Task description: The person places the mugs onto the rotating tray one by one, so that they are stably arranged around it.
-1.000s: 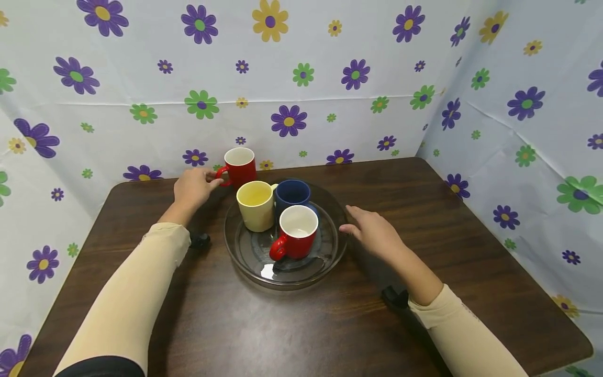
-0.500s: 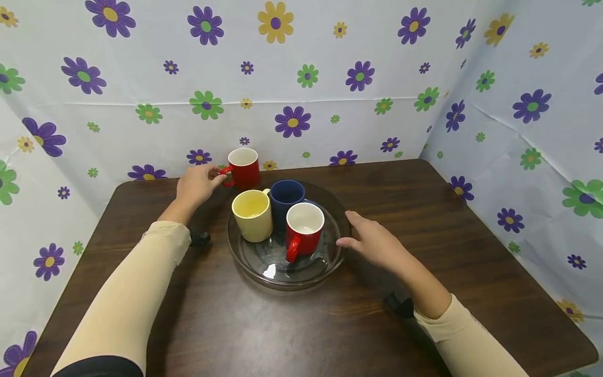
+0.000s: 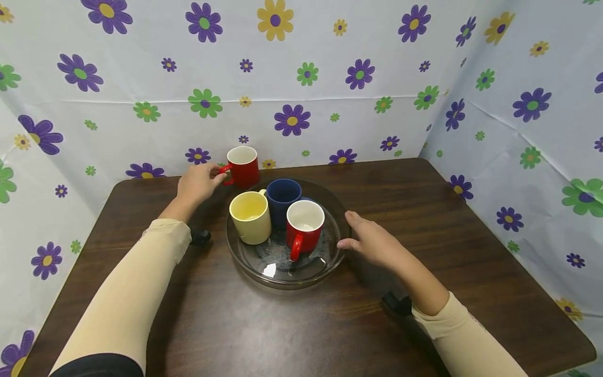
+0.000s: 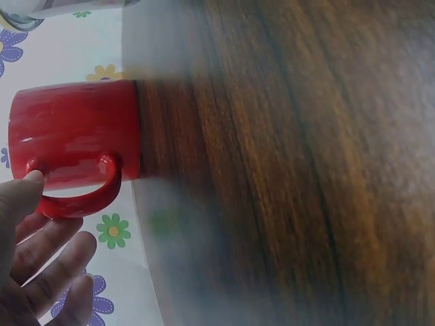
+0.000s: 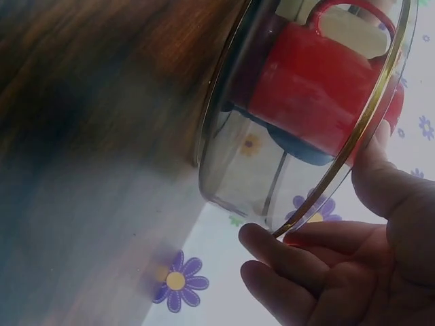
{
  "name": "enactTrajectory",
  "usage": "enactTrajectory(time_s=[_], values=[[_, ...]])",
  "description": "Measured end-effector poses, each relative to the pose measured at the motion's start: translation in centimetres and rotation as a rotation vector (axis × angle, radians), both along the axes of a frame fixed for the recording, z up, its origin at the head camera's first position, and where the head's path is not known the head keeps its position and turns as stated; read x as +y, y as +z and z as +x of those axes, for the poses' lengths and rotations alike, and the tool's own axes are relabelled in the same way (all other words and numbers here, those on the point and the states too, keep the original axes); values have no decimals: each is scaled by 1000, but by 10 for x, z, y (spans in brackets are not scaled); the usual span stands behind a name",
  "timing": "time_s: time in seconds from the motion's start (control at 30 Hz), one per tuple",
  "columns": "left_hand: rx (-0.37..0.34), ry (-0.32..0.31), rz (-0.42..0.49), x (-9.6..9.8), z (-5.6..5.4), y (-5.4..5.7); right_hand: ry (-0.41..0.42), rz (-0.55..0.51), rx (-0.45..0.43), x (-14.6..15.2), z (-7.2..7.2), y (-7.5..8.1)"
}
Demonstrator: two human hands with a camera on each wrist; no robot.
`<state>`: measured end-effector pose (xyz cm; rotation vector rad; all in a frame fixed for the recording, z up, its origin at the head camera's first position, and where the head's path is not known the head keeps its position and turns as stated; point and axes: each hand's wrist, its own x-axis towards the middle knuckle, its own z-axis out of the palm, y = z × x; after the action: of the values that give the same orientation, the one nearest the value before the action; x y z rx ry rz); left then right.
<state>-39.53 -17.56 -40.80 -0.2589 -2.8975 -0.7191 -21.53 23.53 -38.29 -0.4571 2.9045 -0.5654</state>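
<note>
At the table's back edge, my left hand [image 3: 198, 184] pinches the handle of a red mug [image 3: 244, 170] with a white inside. The left wrist view shows the thumb on the mug's handle [image 4: 81, 204] and the other fingers loosely bent below. A round smoky glass dish [image 3: 264, 277] holds a yellow mug [image 3: 252, 225], a blue mug [image 3: 281, 201] and a second red mug [image 3: 303, 235]. My right hand [image 3: 374, 241] rests at the dish's right rim, thumb and fingers spread along the outside. Through the glass in the right wrist view, that red mug [image 5: 306, 88] shows.
The dark wooden table [image 3: 301, 335] reaches back to a white flower-patterned cloth [image 3: 320, 52], which also hangs along the right side. Black wrist straps [image 3: 200, 238] show at both wrists.
The dish and its mugs have turned counterclockwise: the yellow mug moved nearer, the blue one left, and the red mug's handle swung toward the front. My left hand stays at the back red mug.
</note>
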Motion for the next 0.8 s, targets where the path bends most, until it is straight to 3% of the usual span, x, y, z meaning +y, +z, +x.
enactTrajectory(time_s=[0.3, 0.57, 0.8], values=[[5, -45, 47, 4, -5, 0, 7, -1, 4, 1, -2, 2], [23, -36, 113, 4, -5, -3, 14, -23, -2, 2, -7, 1], [-65, -38, 166, 1, -2, -4, 26, -8, -5, 3, -8, -1]])
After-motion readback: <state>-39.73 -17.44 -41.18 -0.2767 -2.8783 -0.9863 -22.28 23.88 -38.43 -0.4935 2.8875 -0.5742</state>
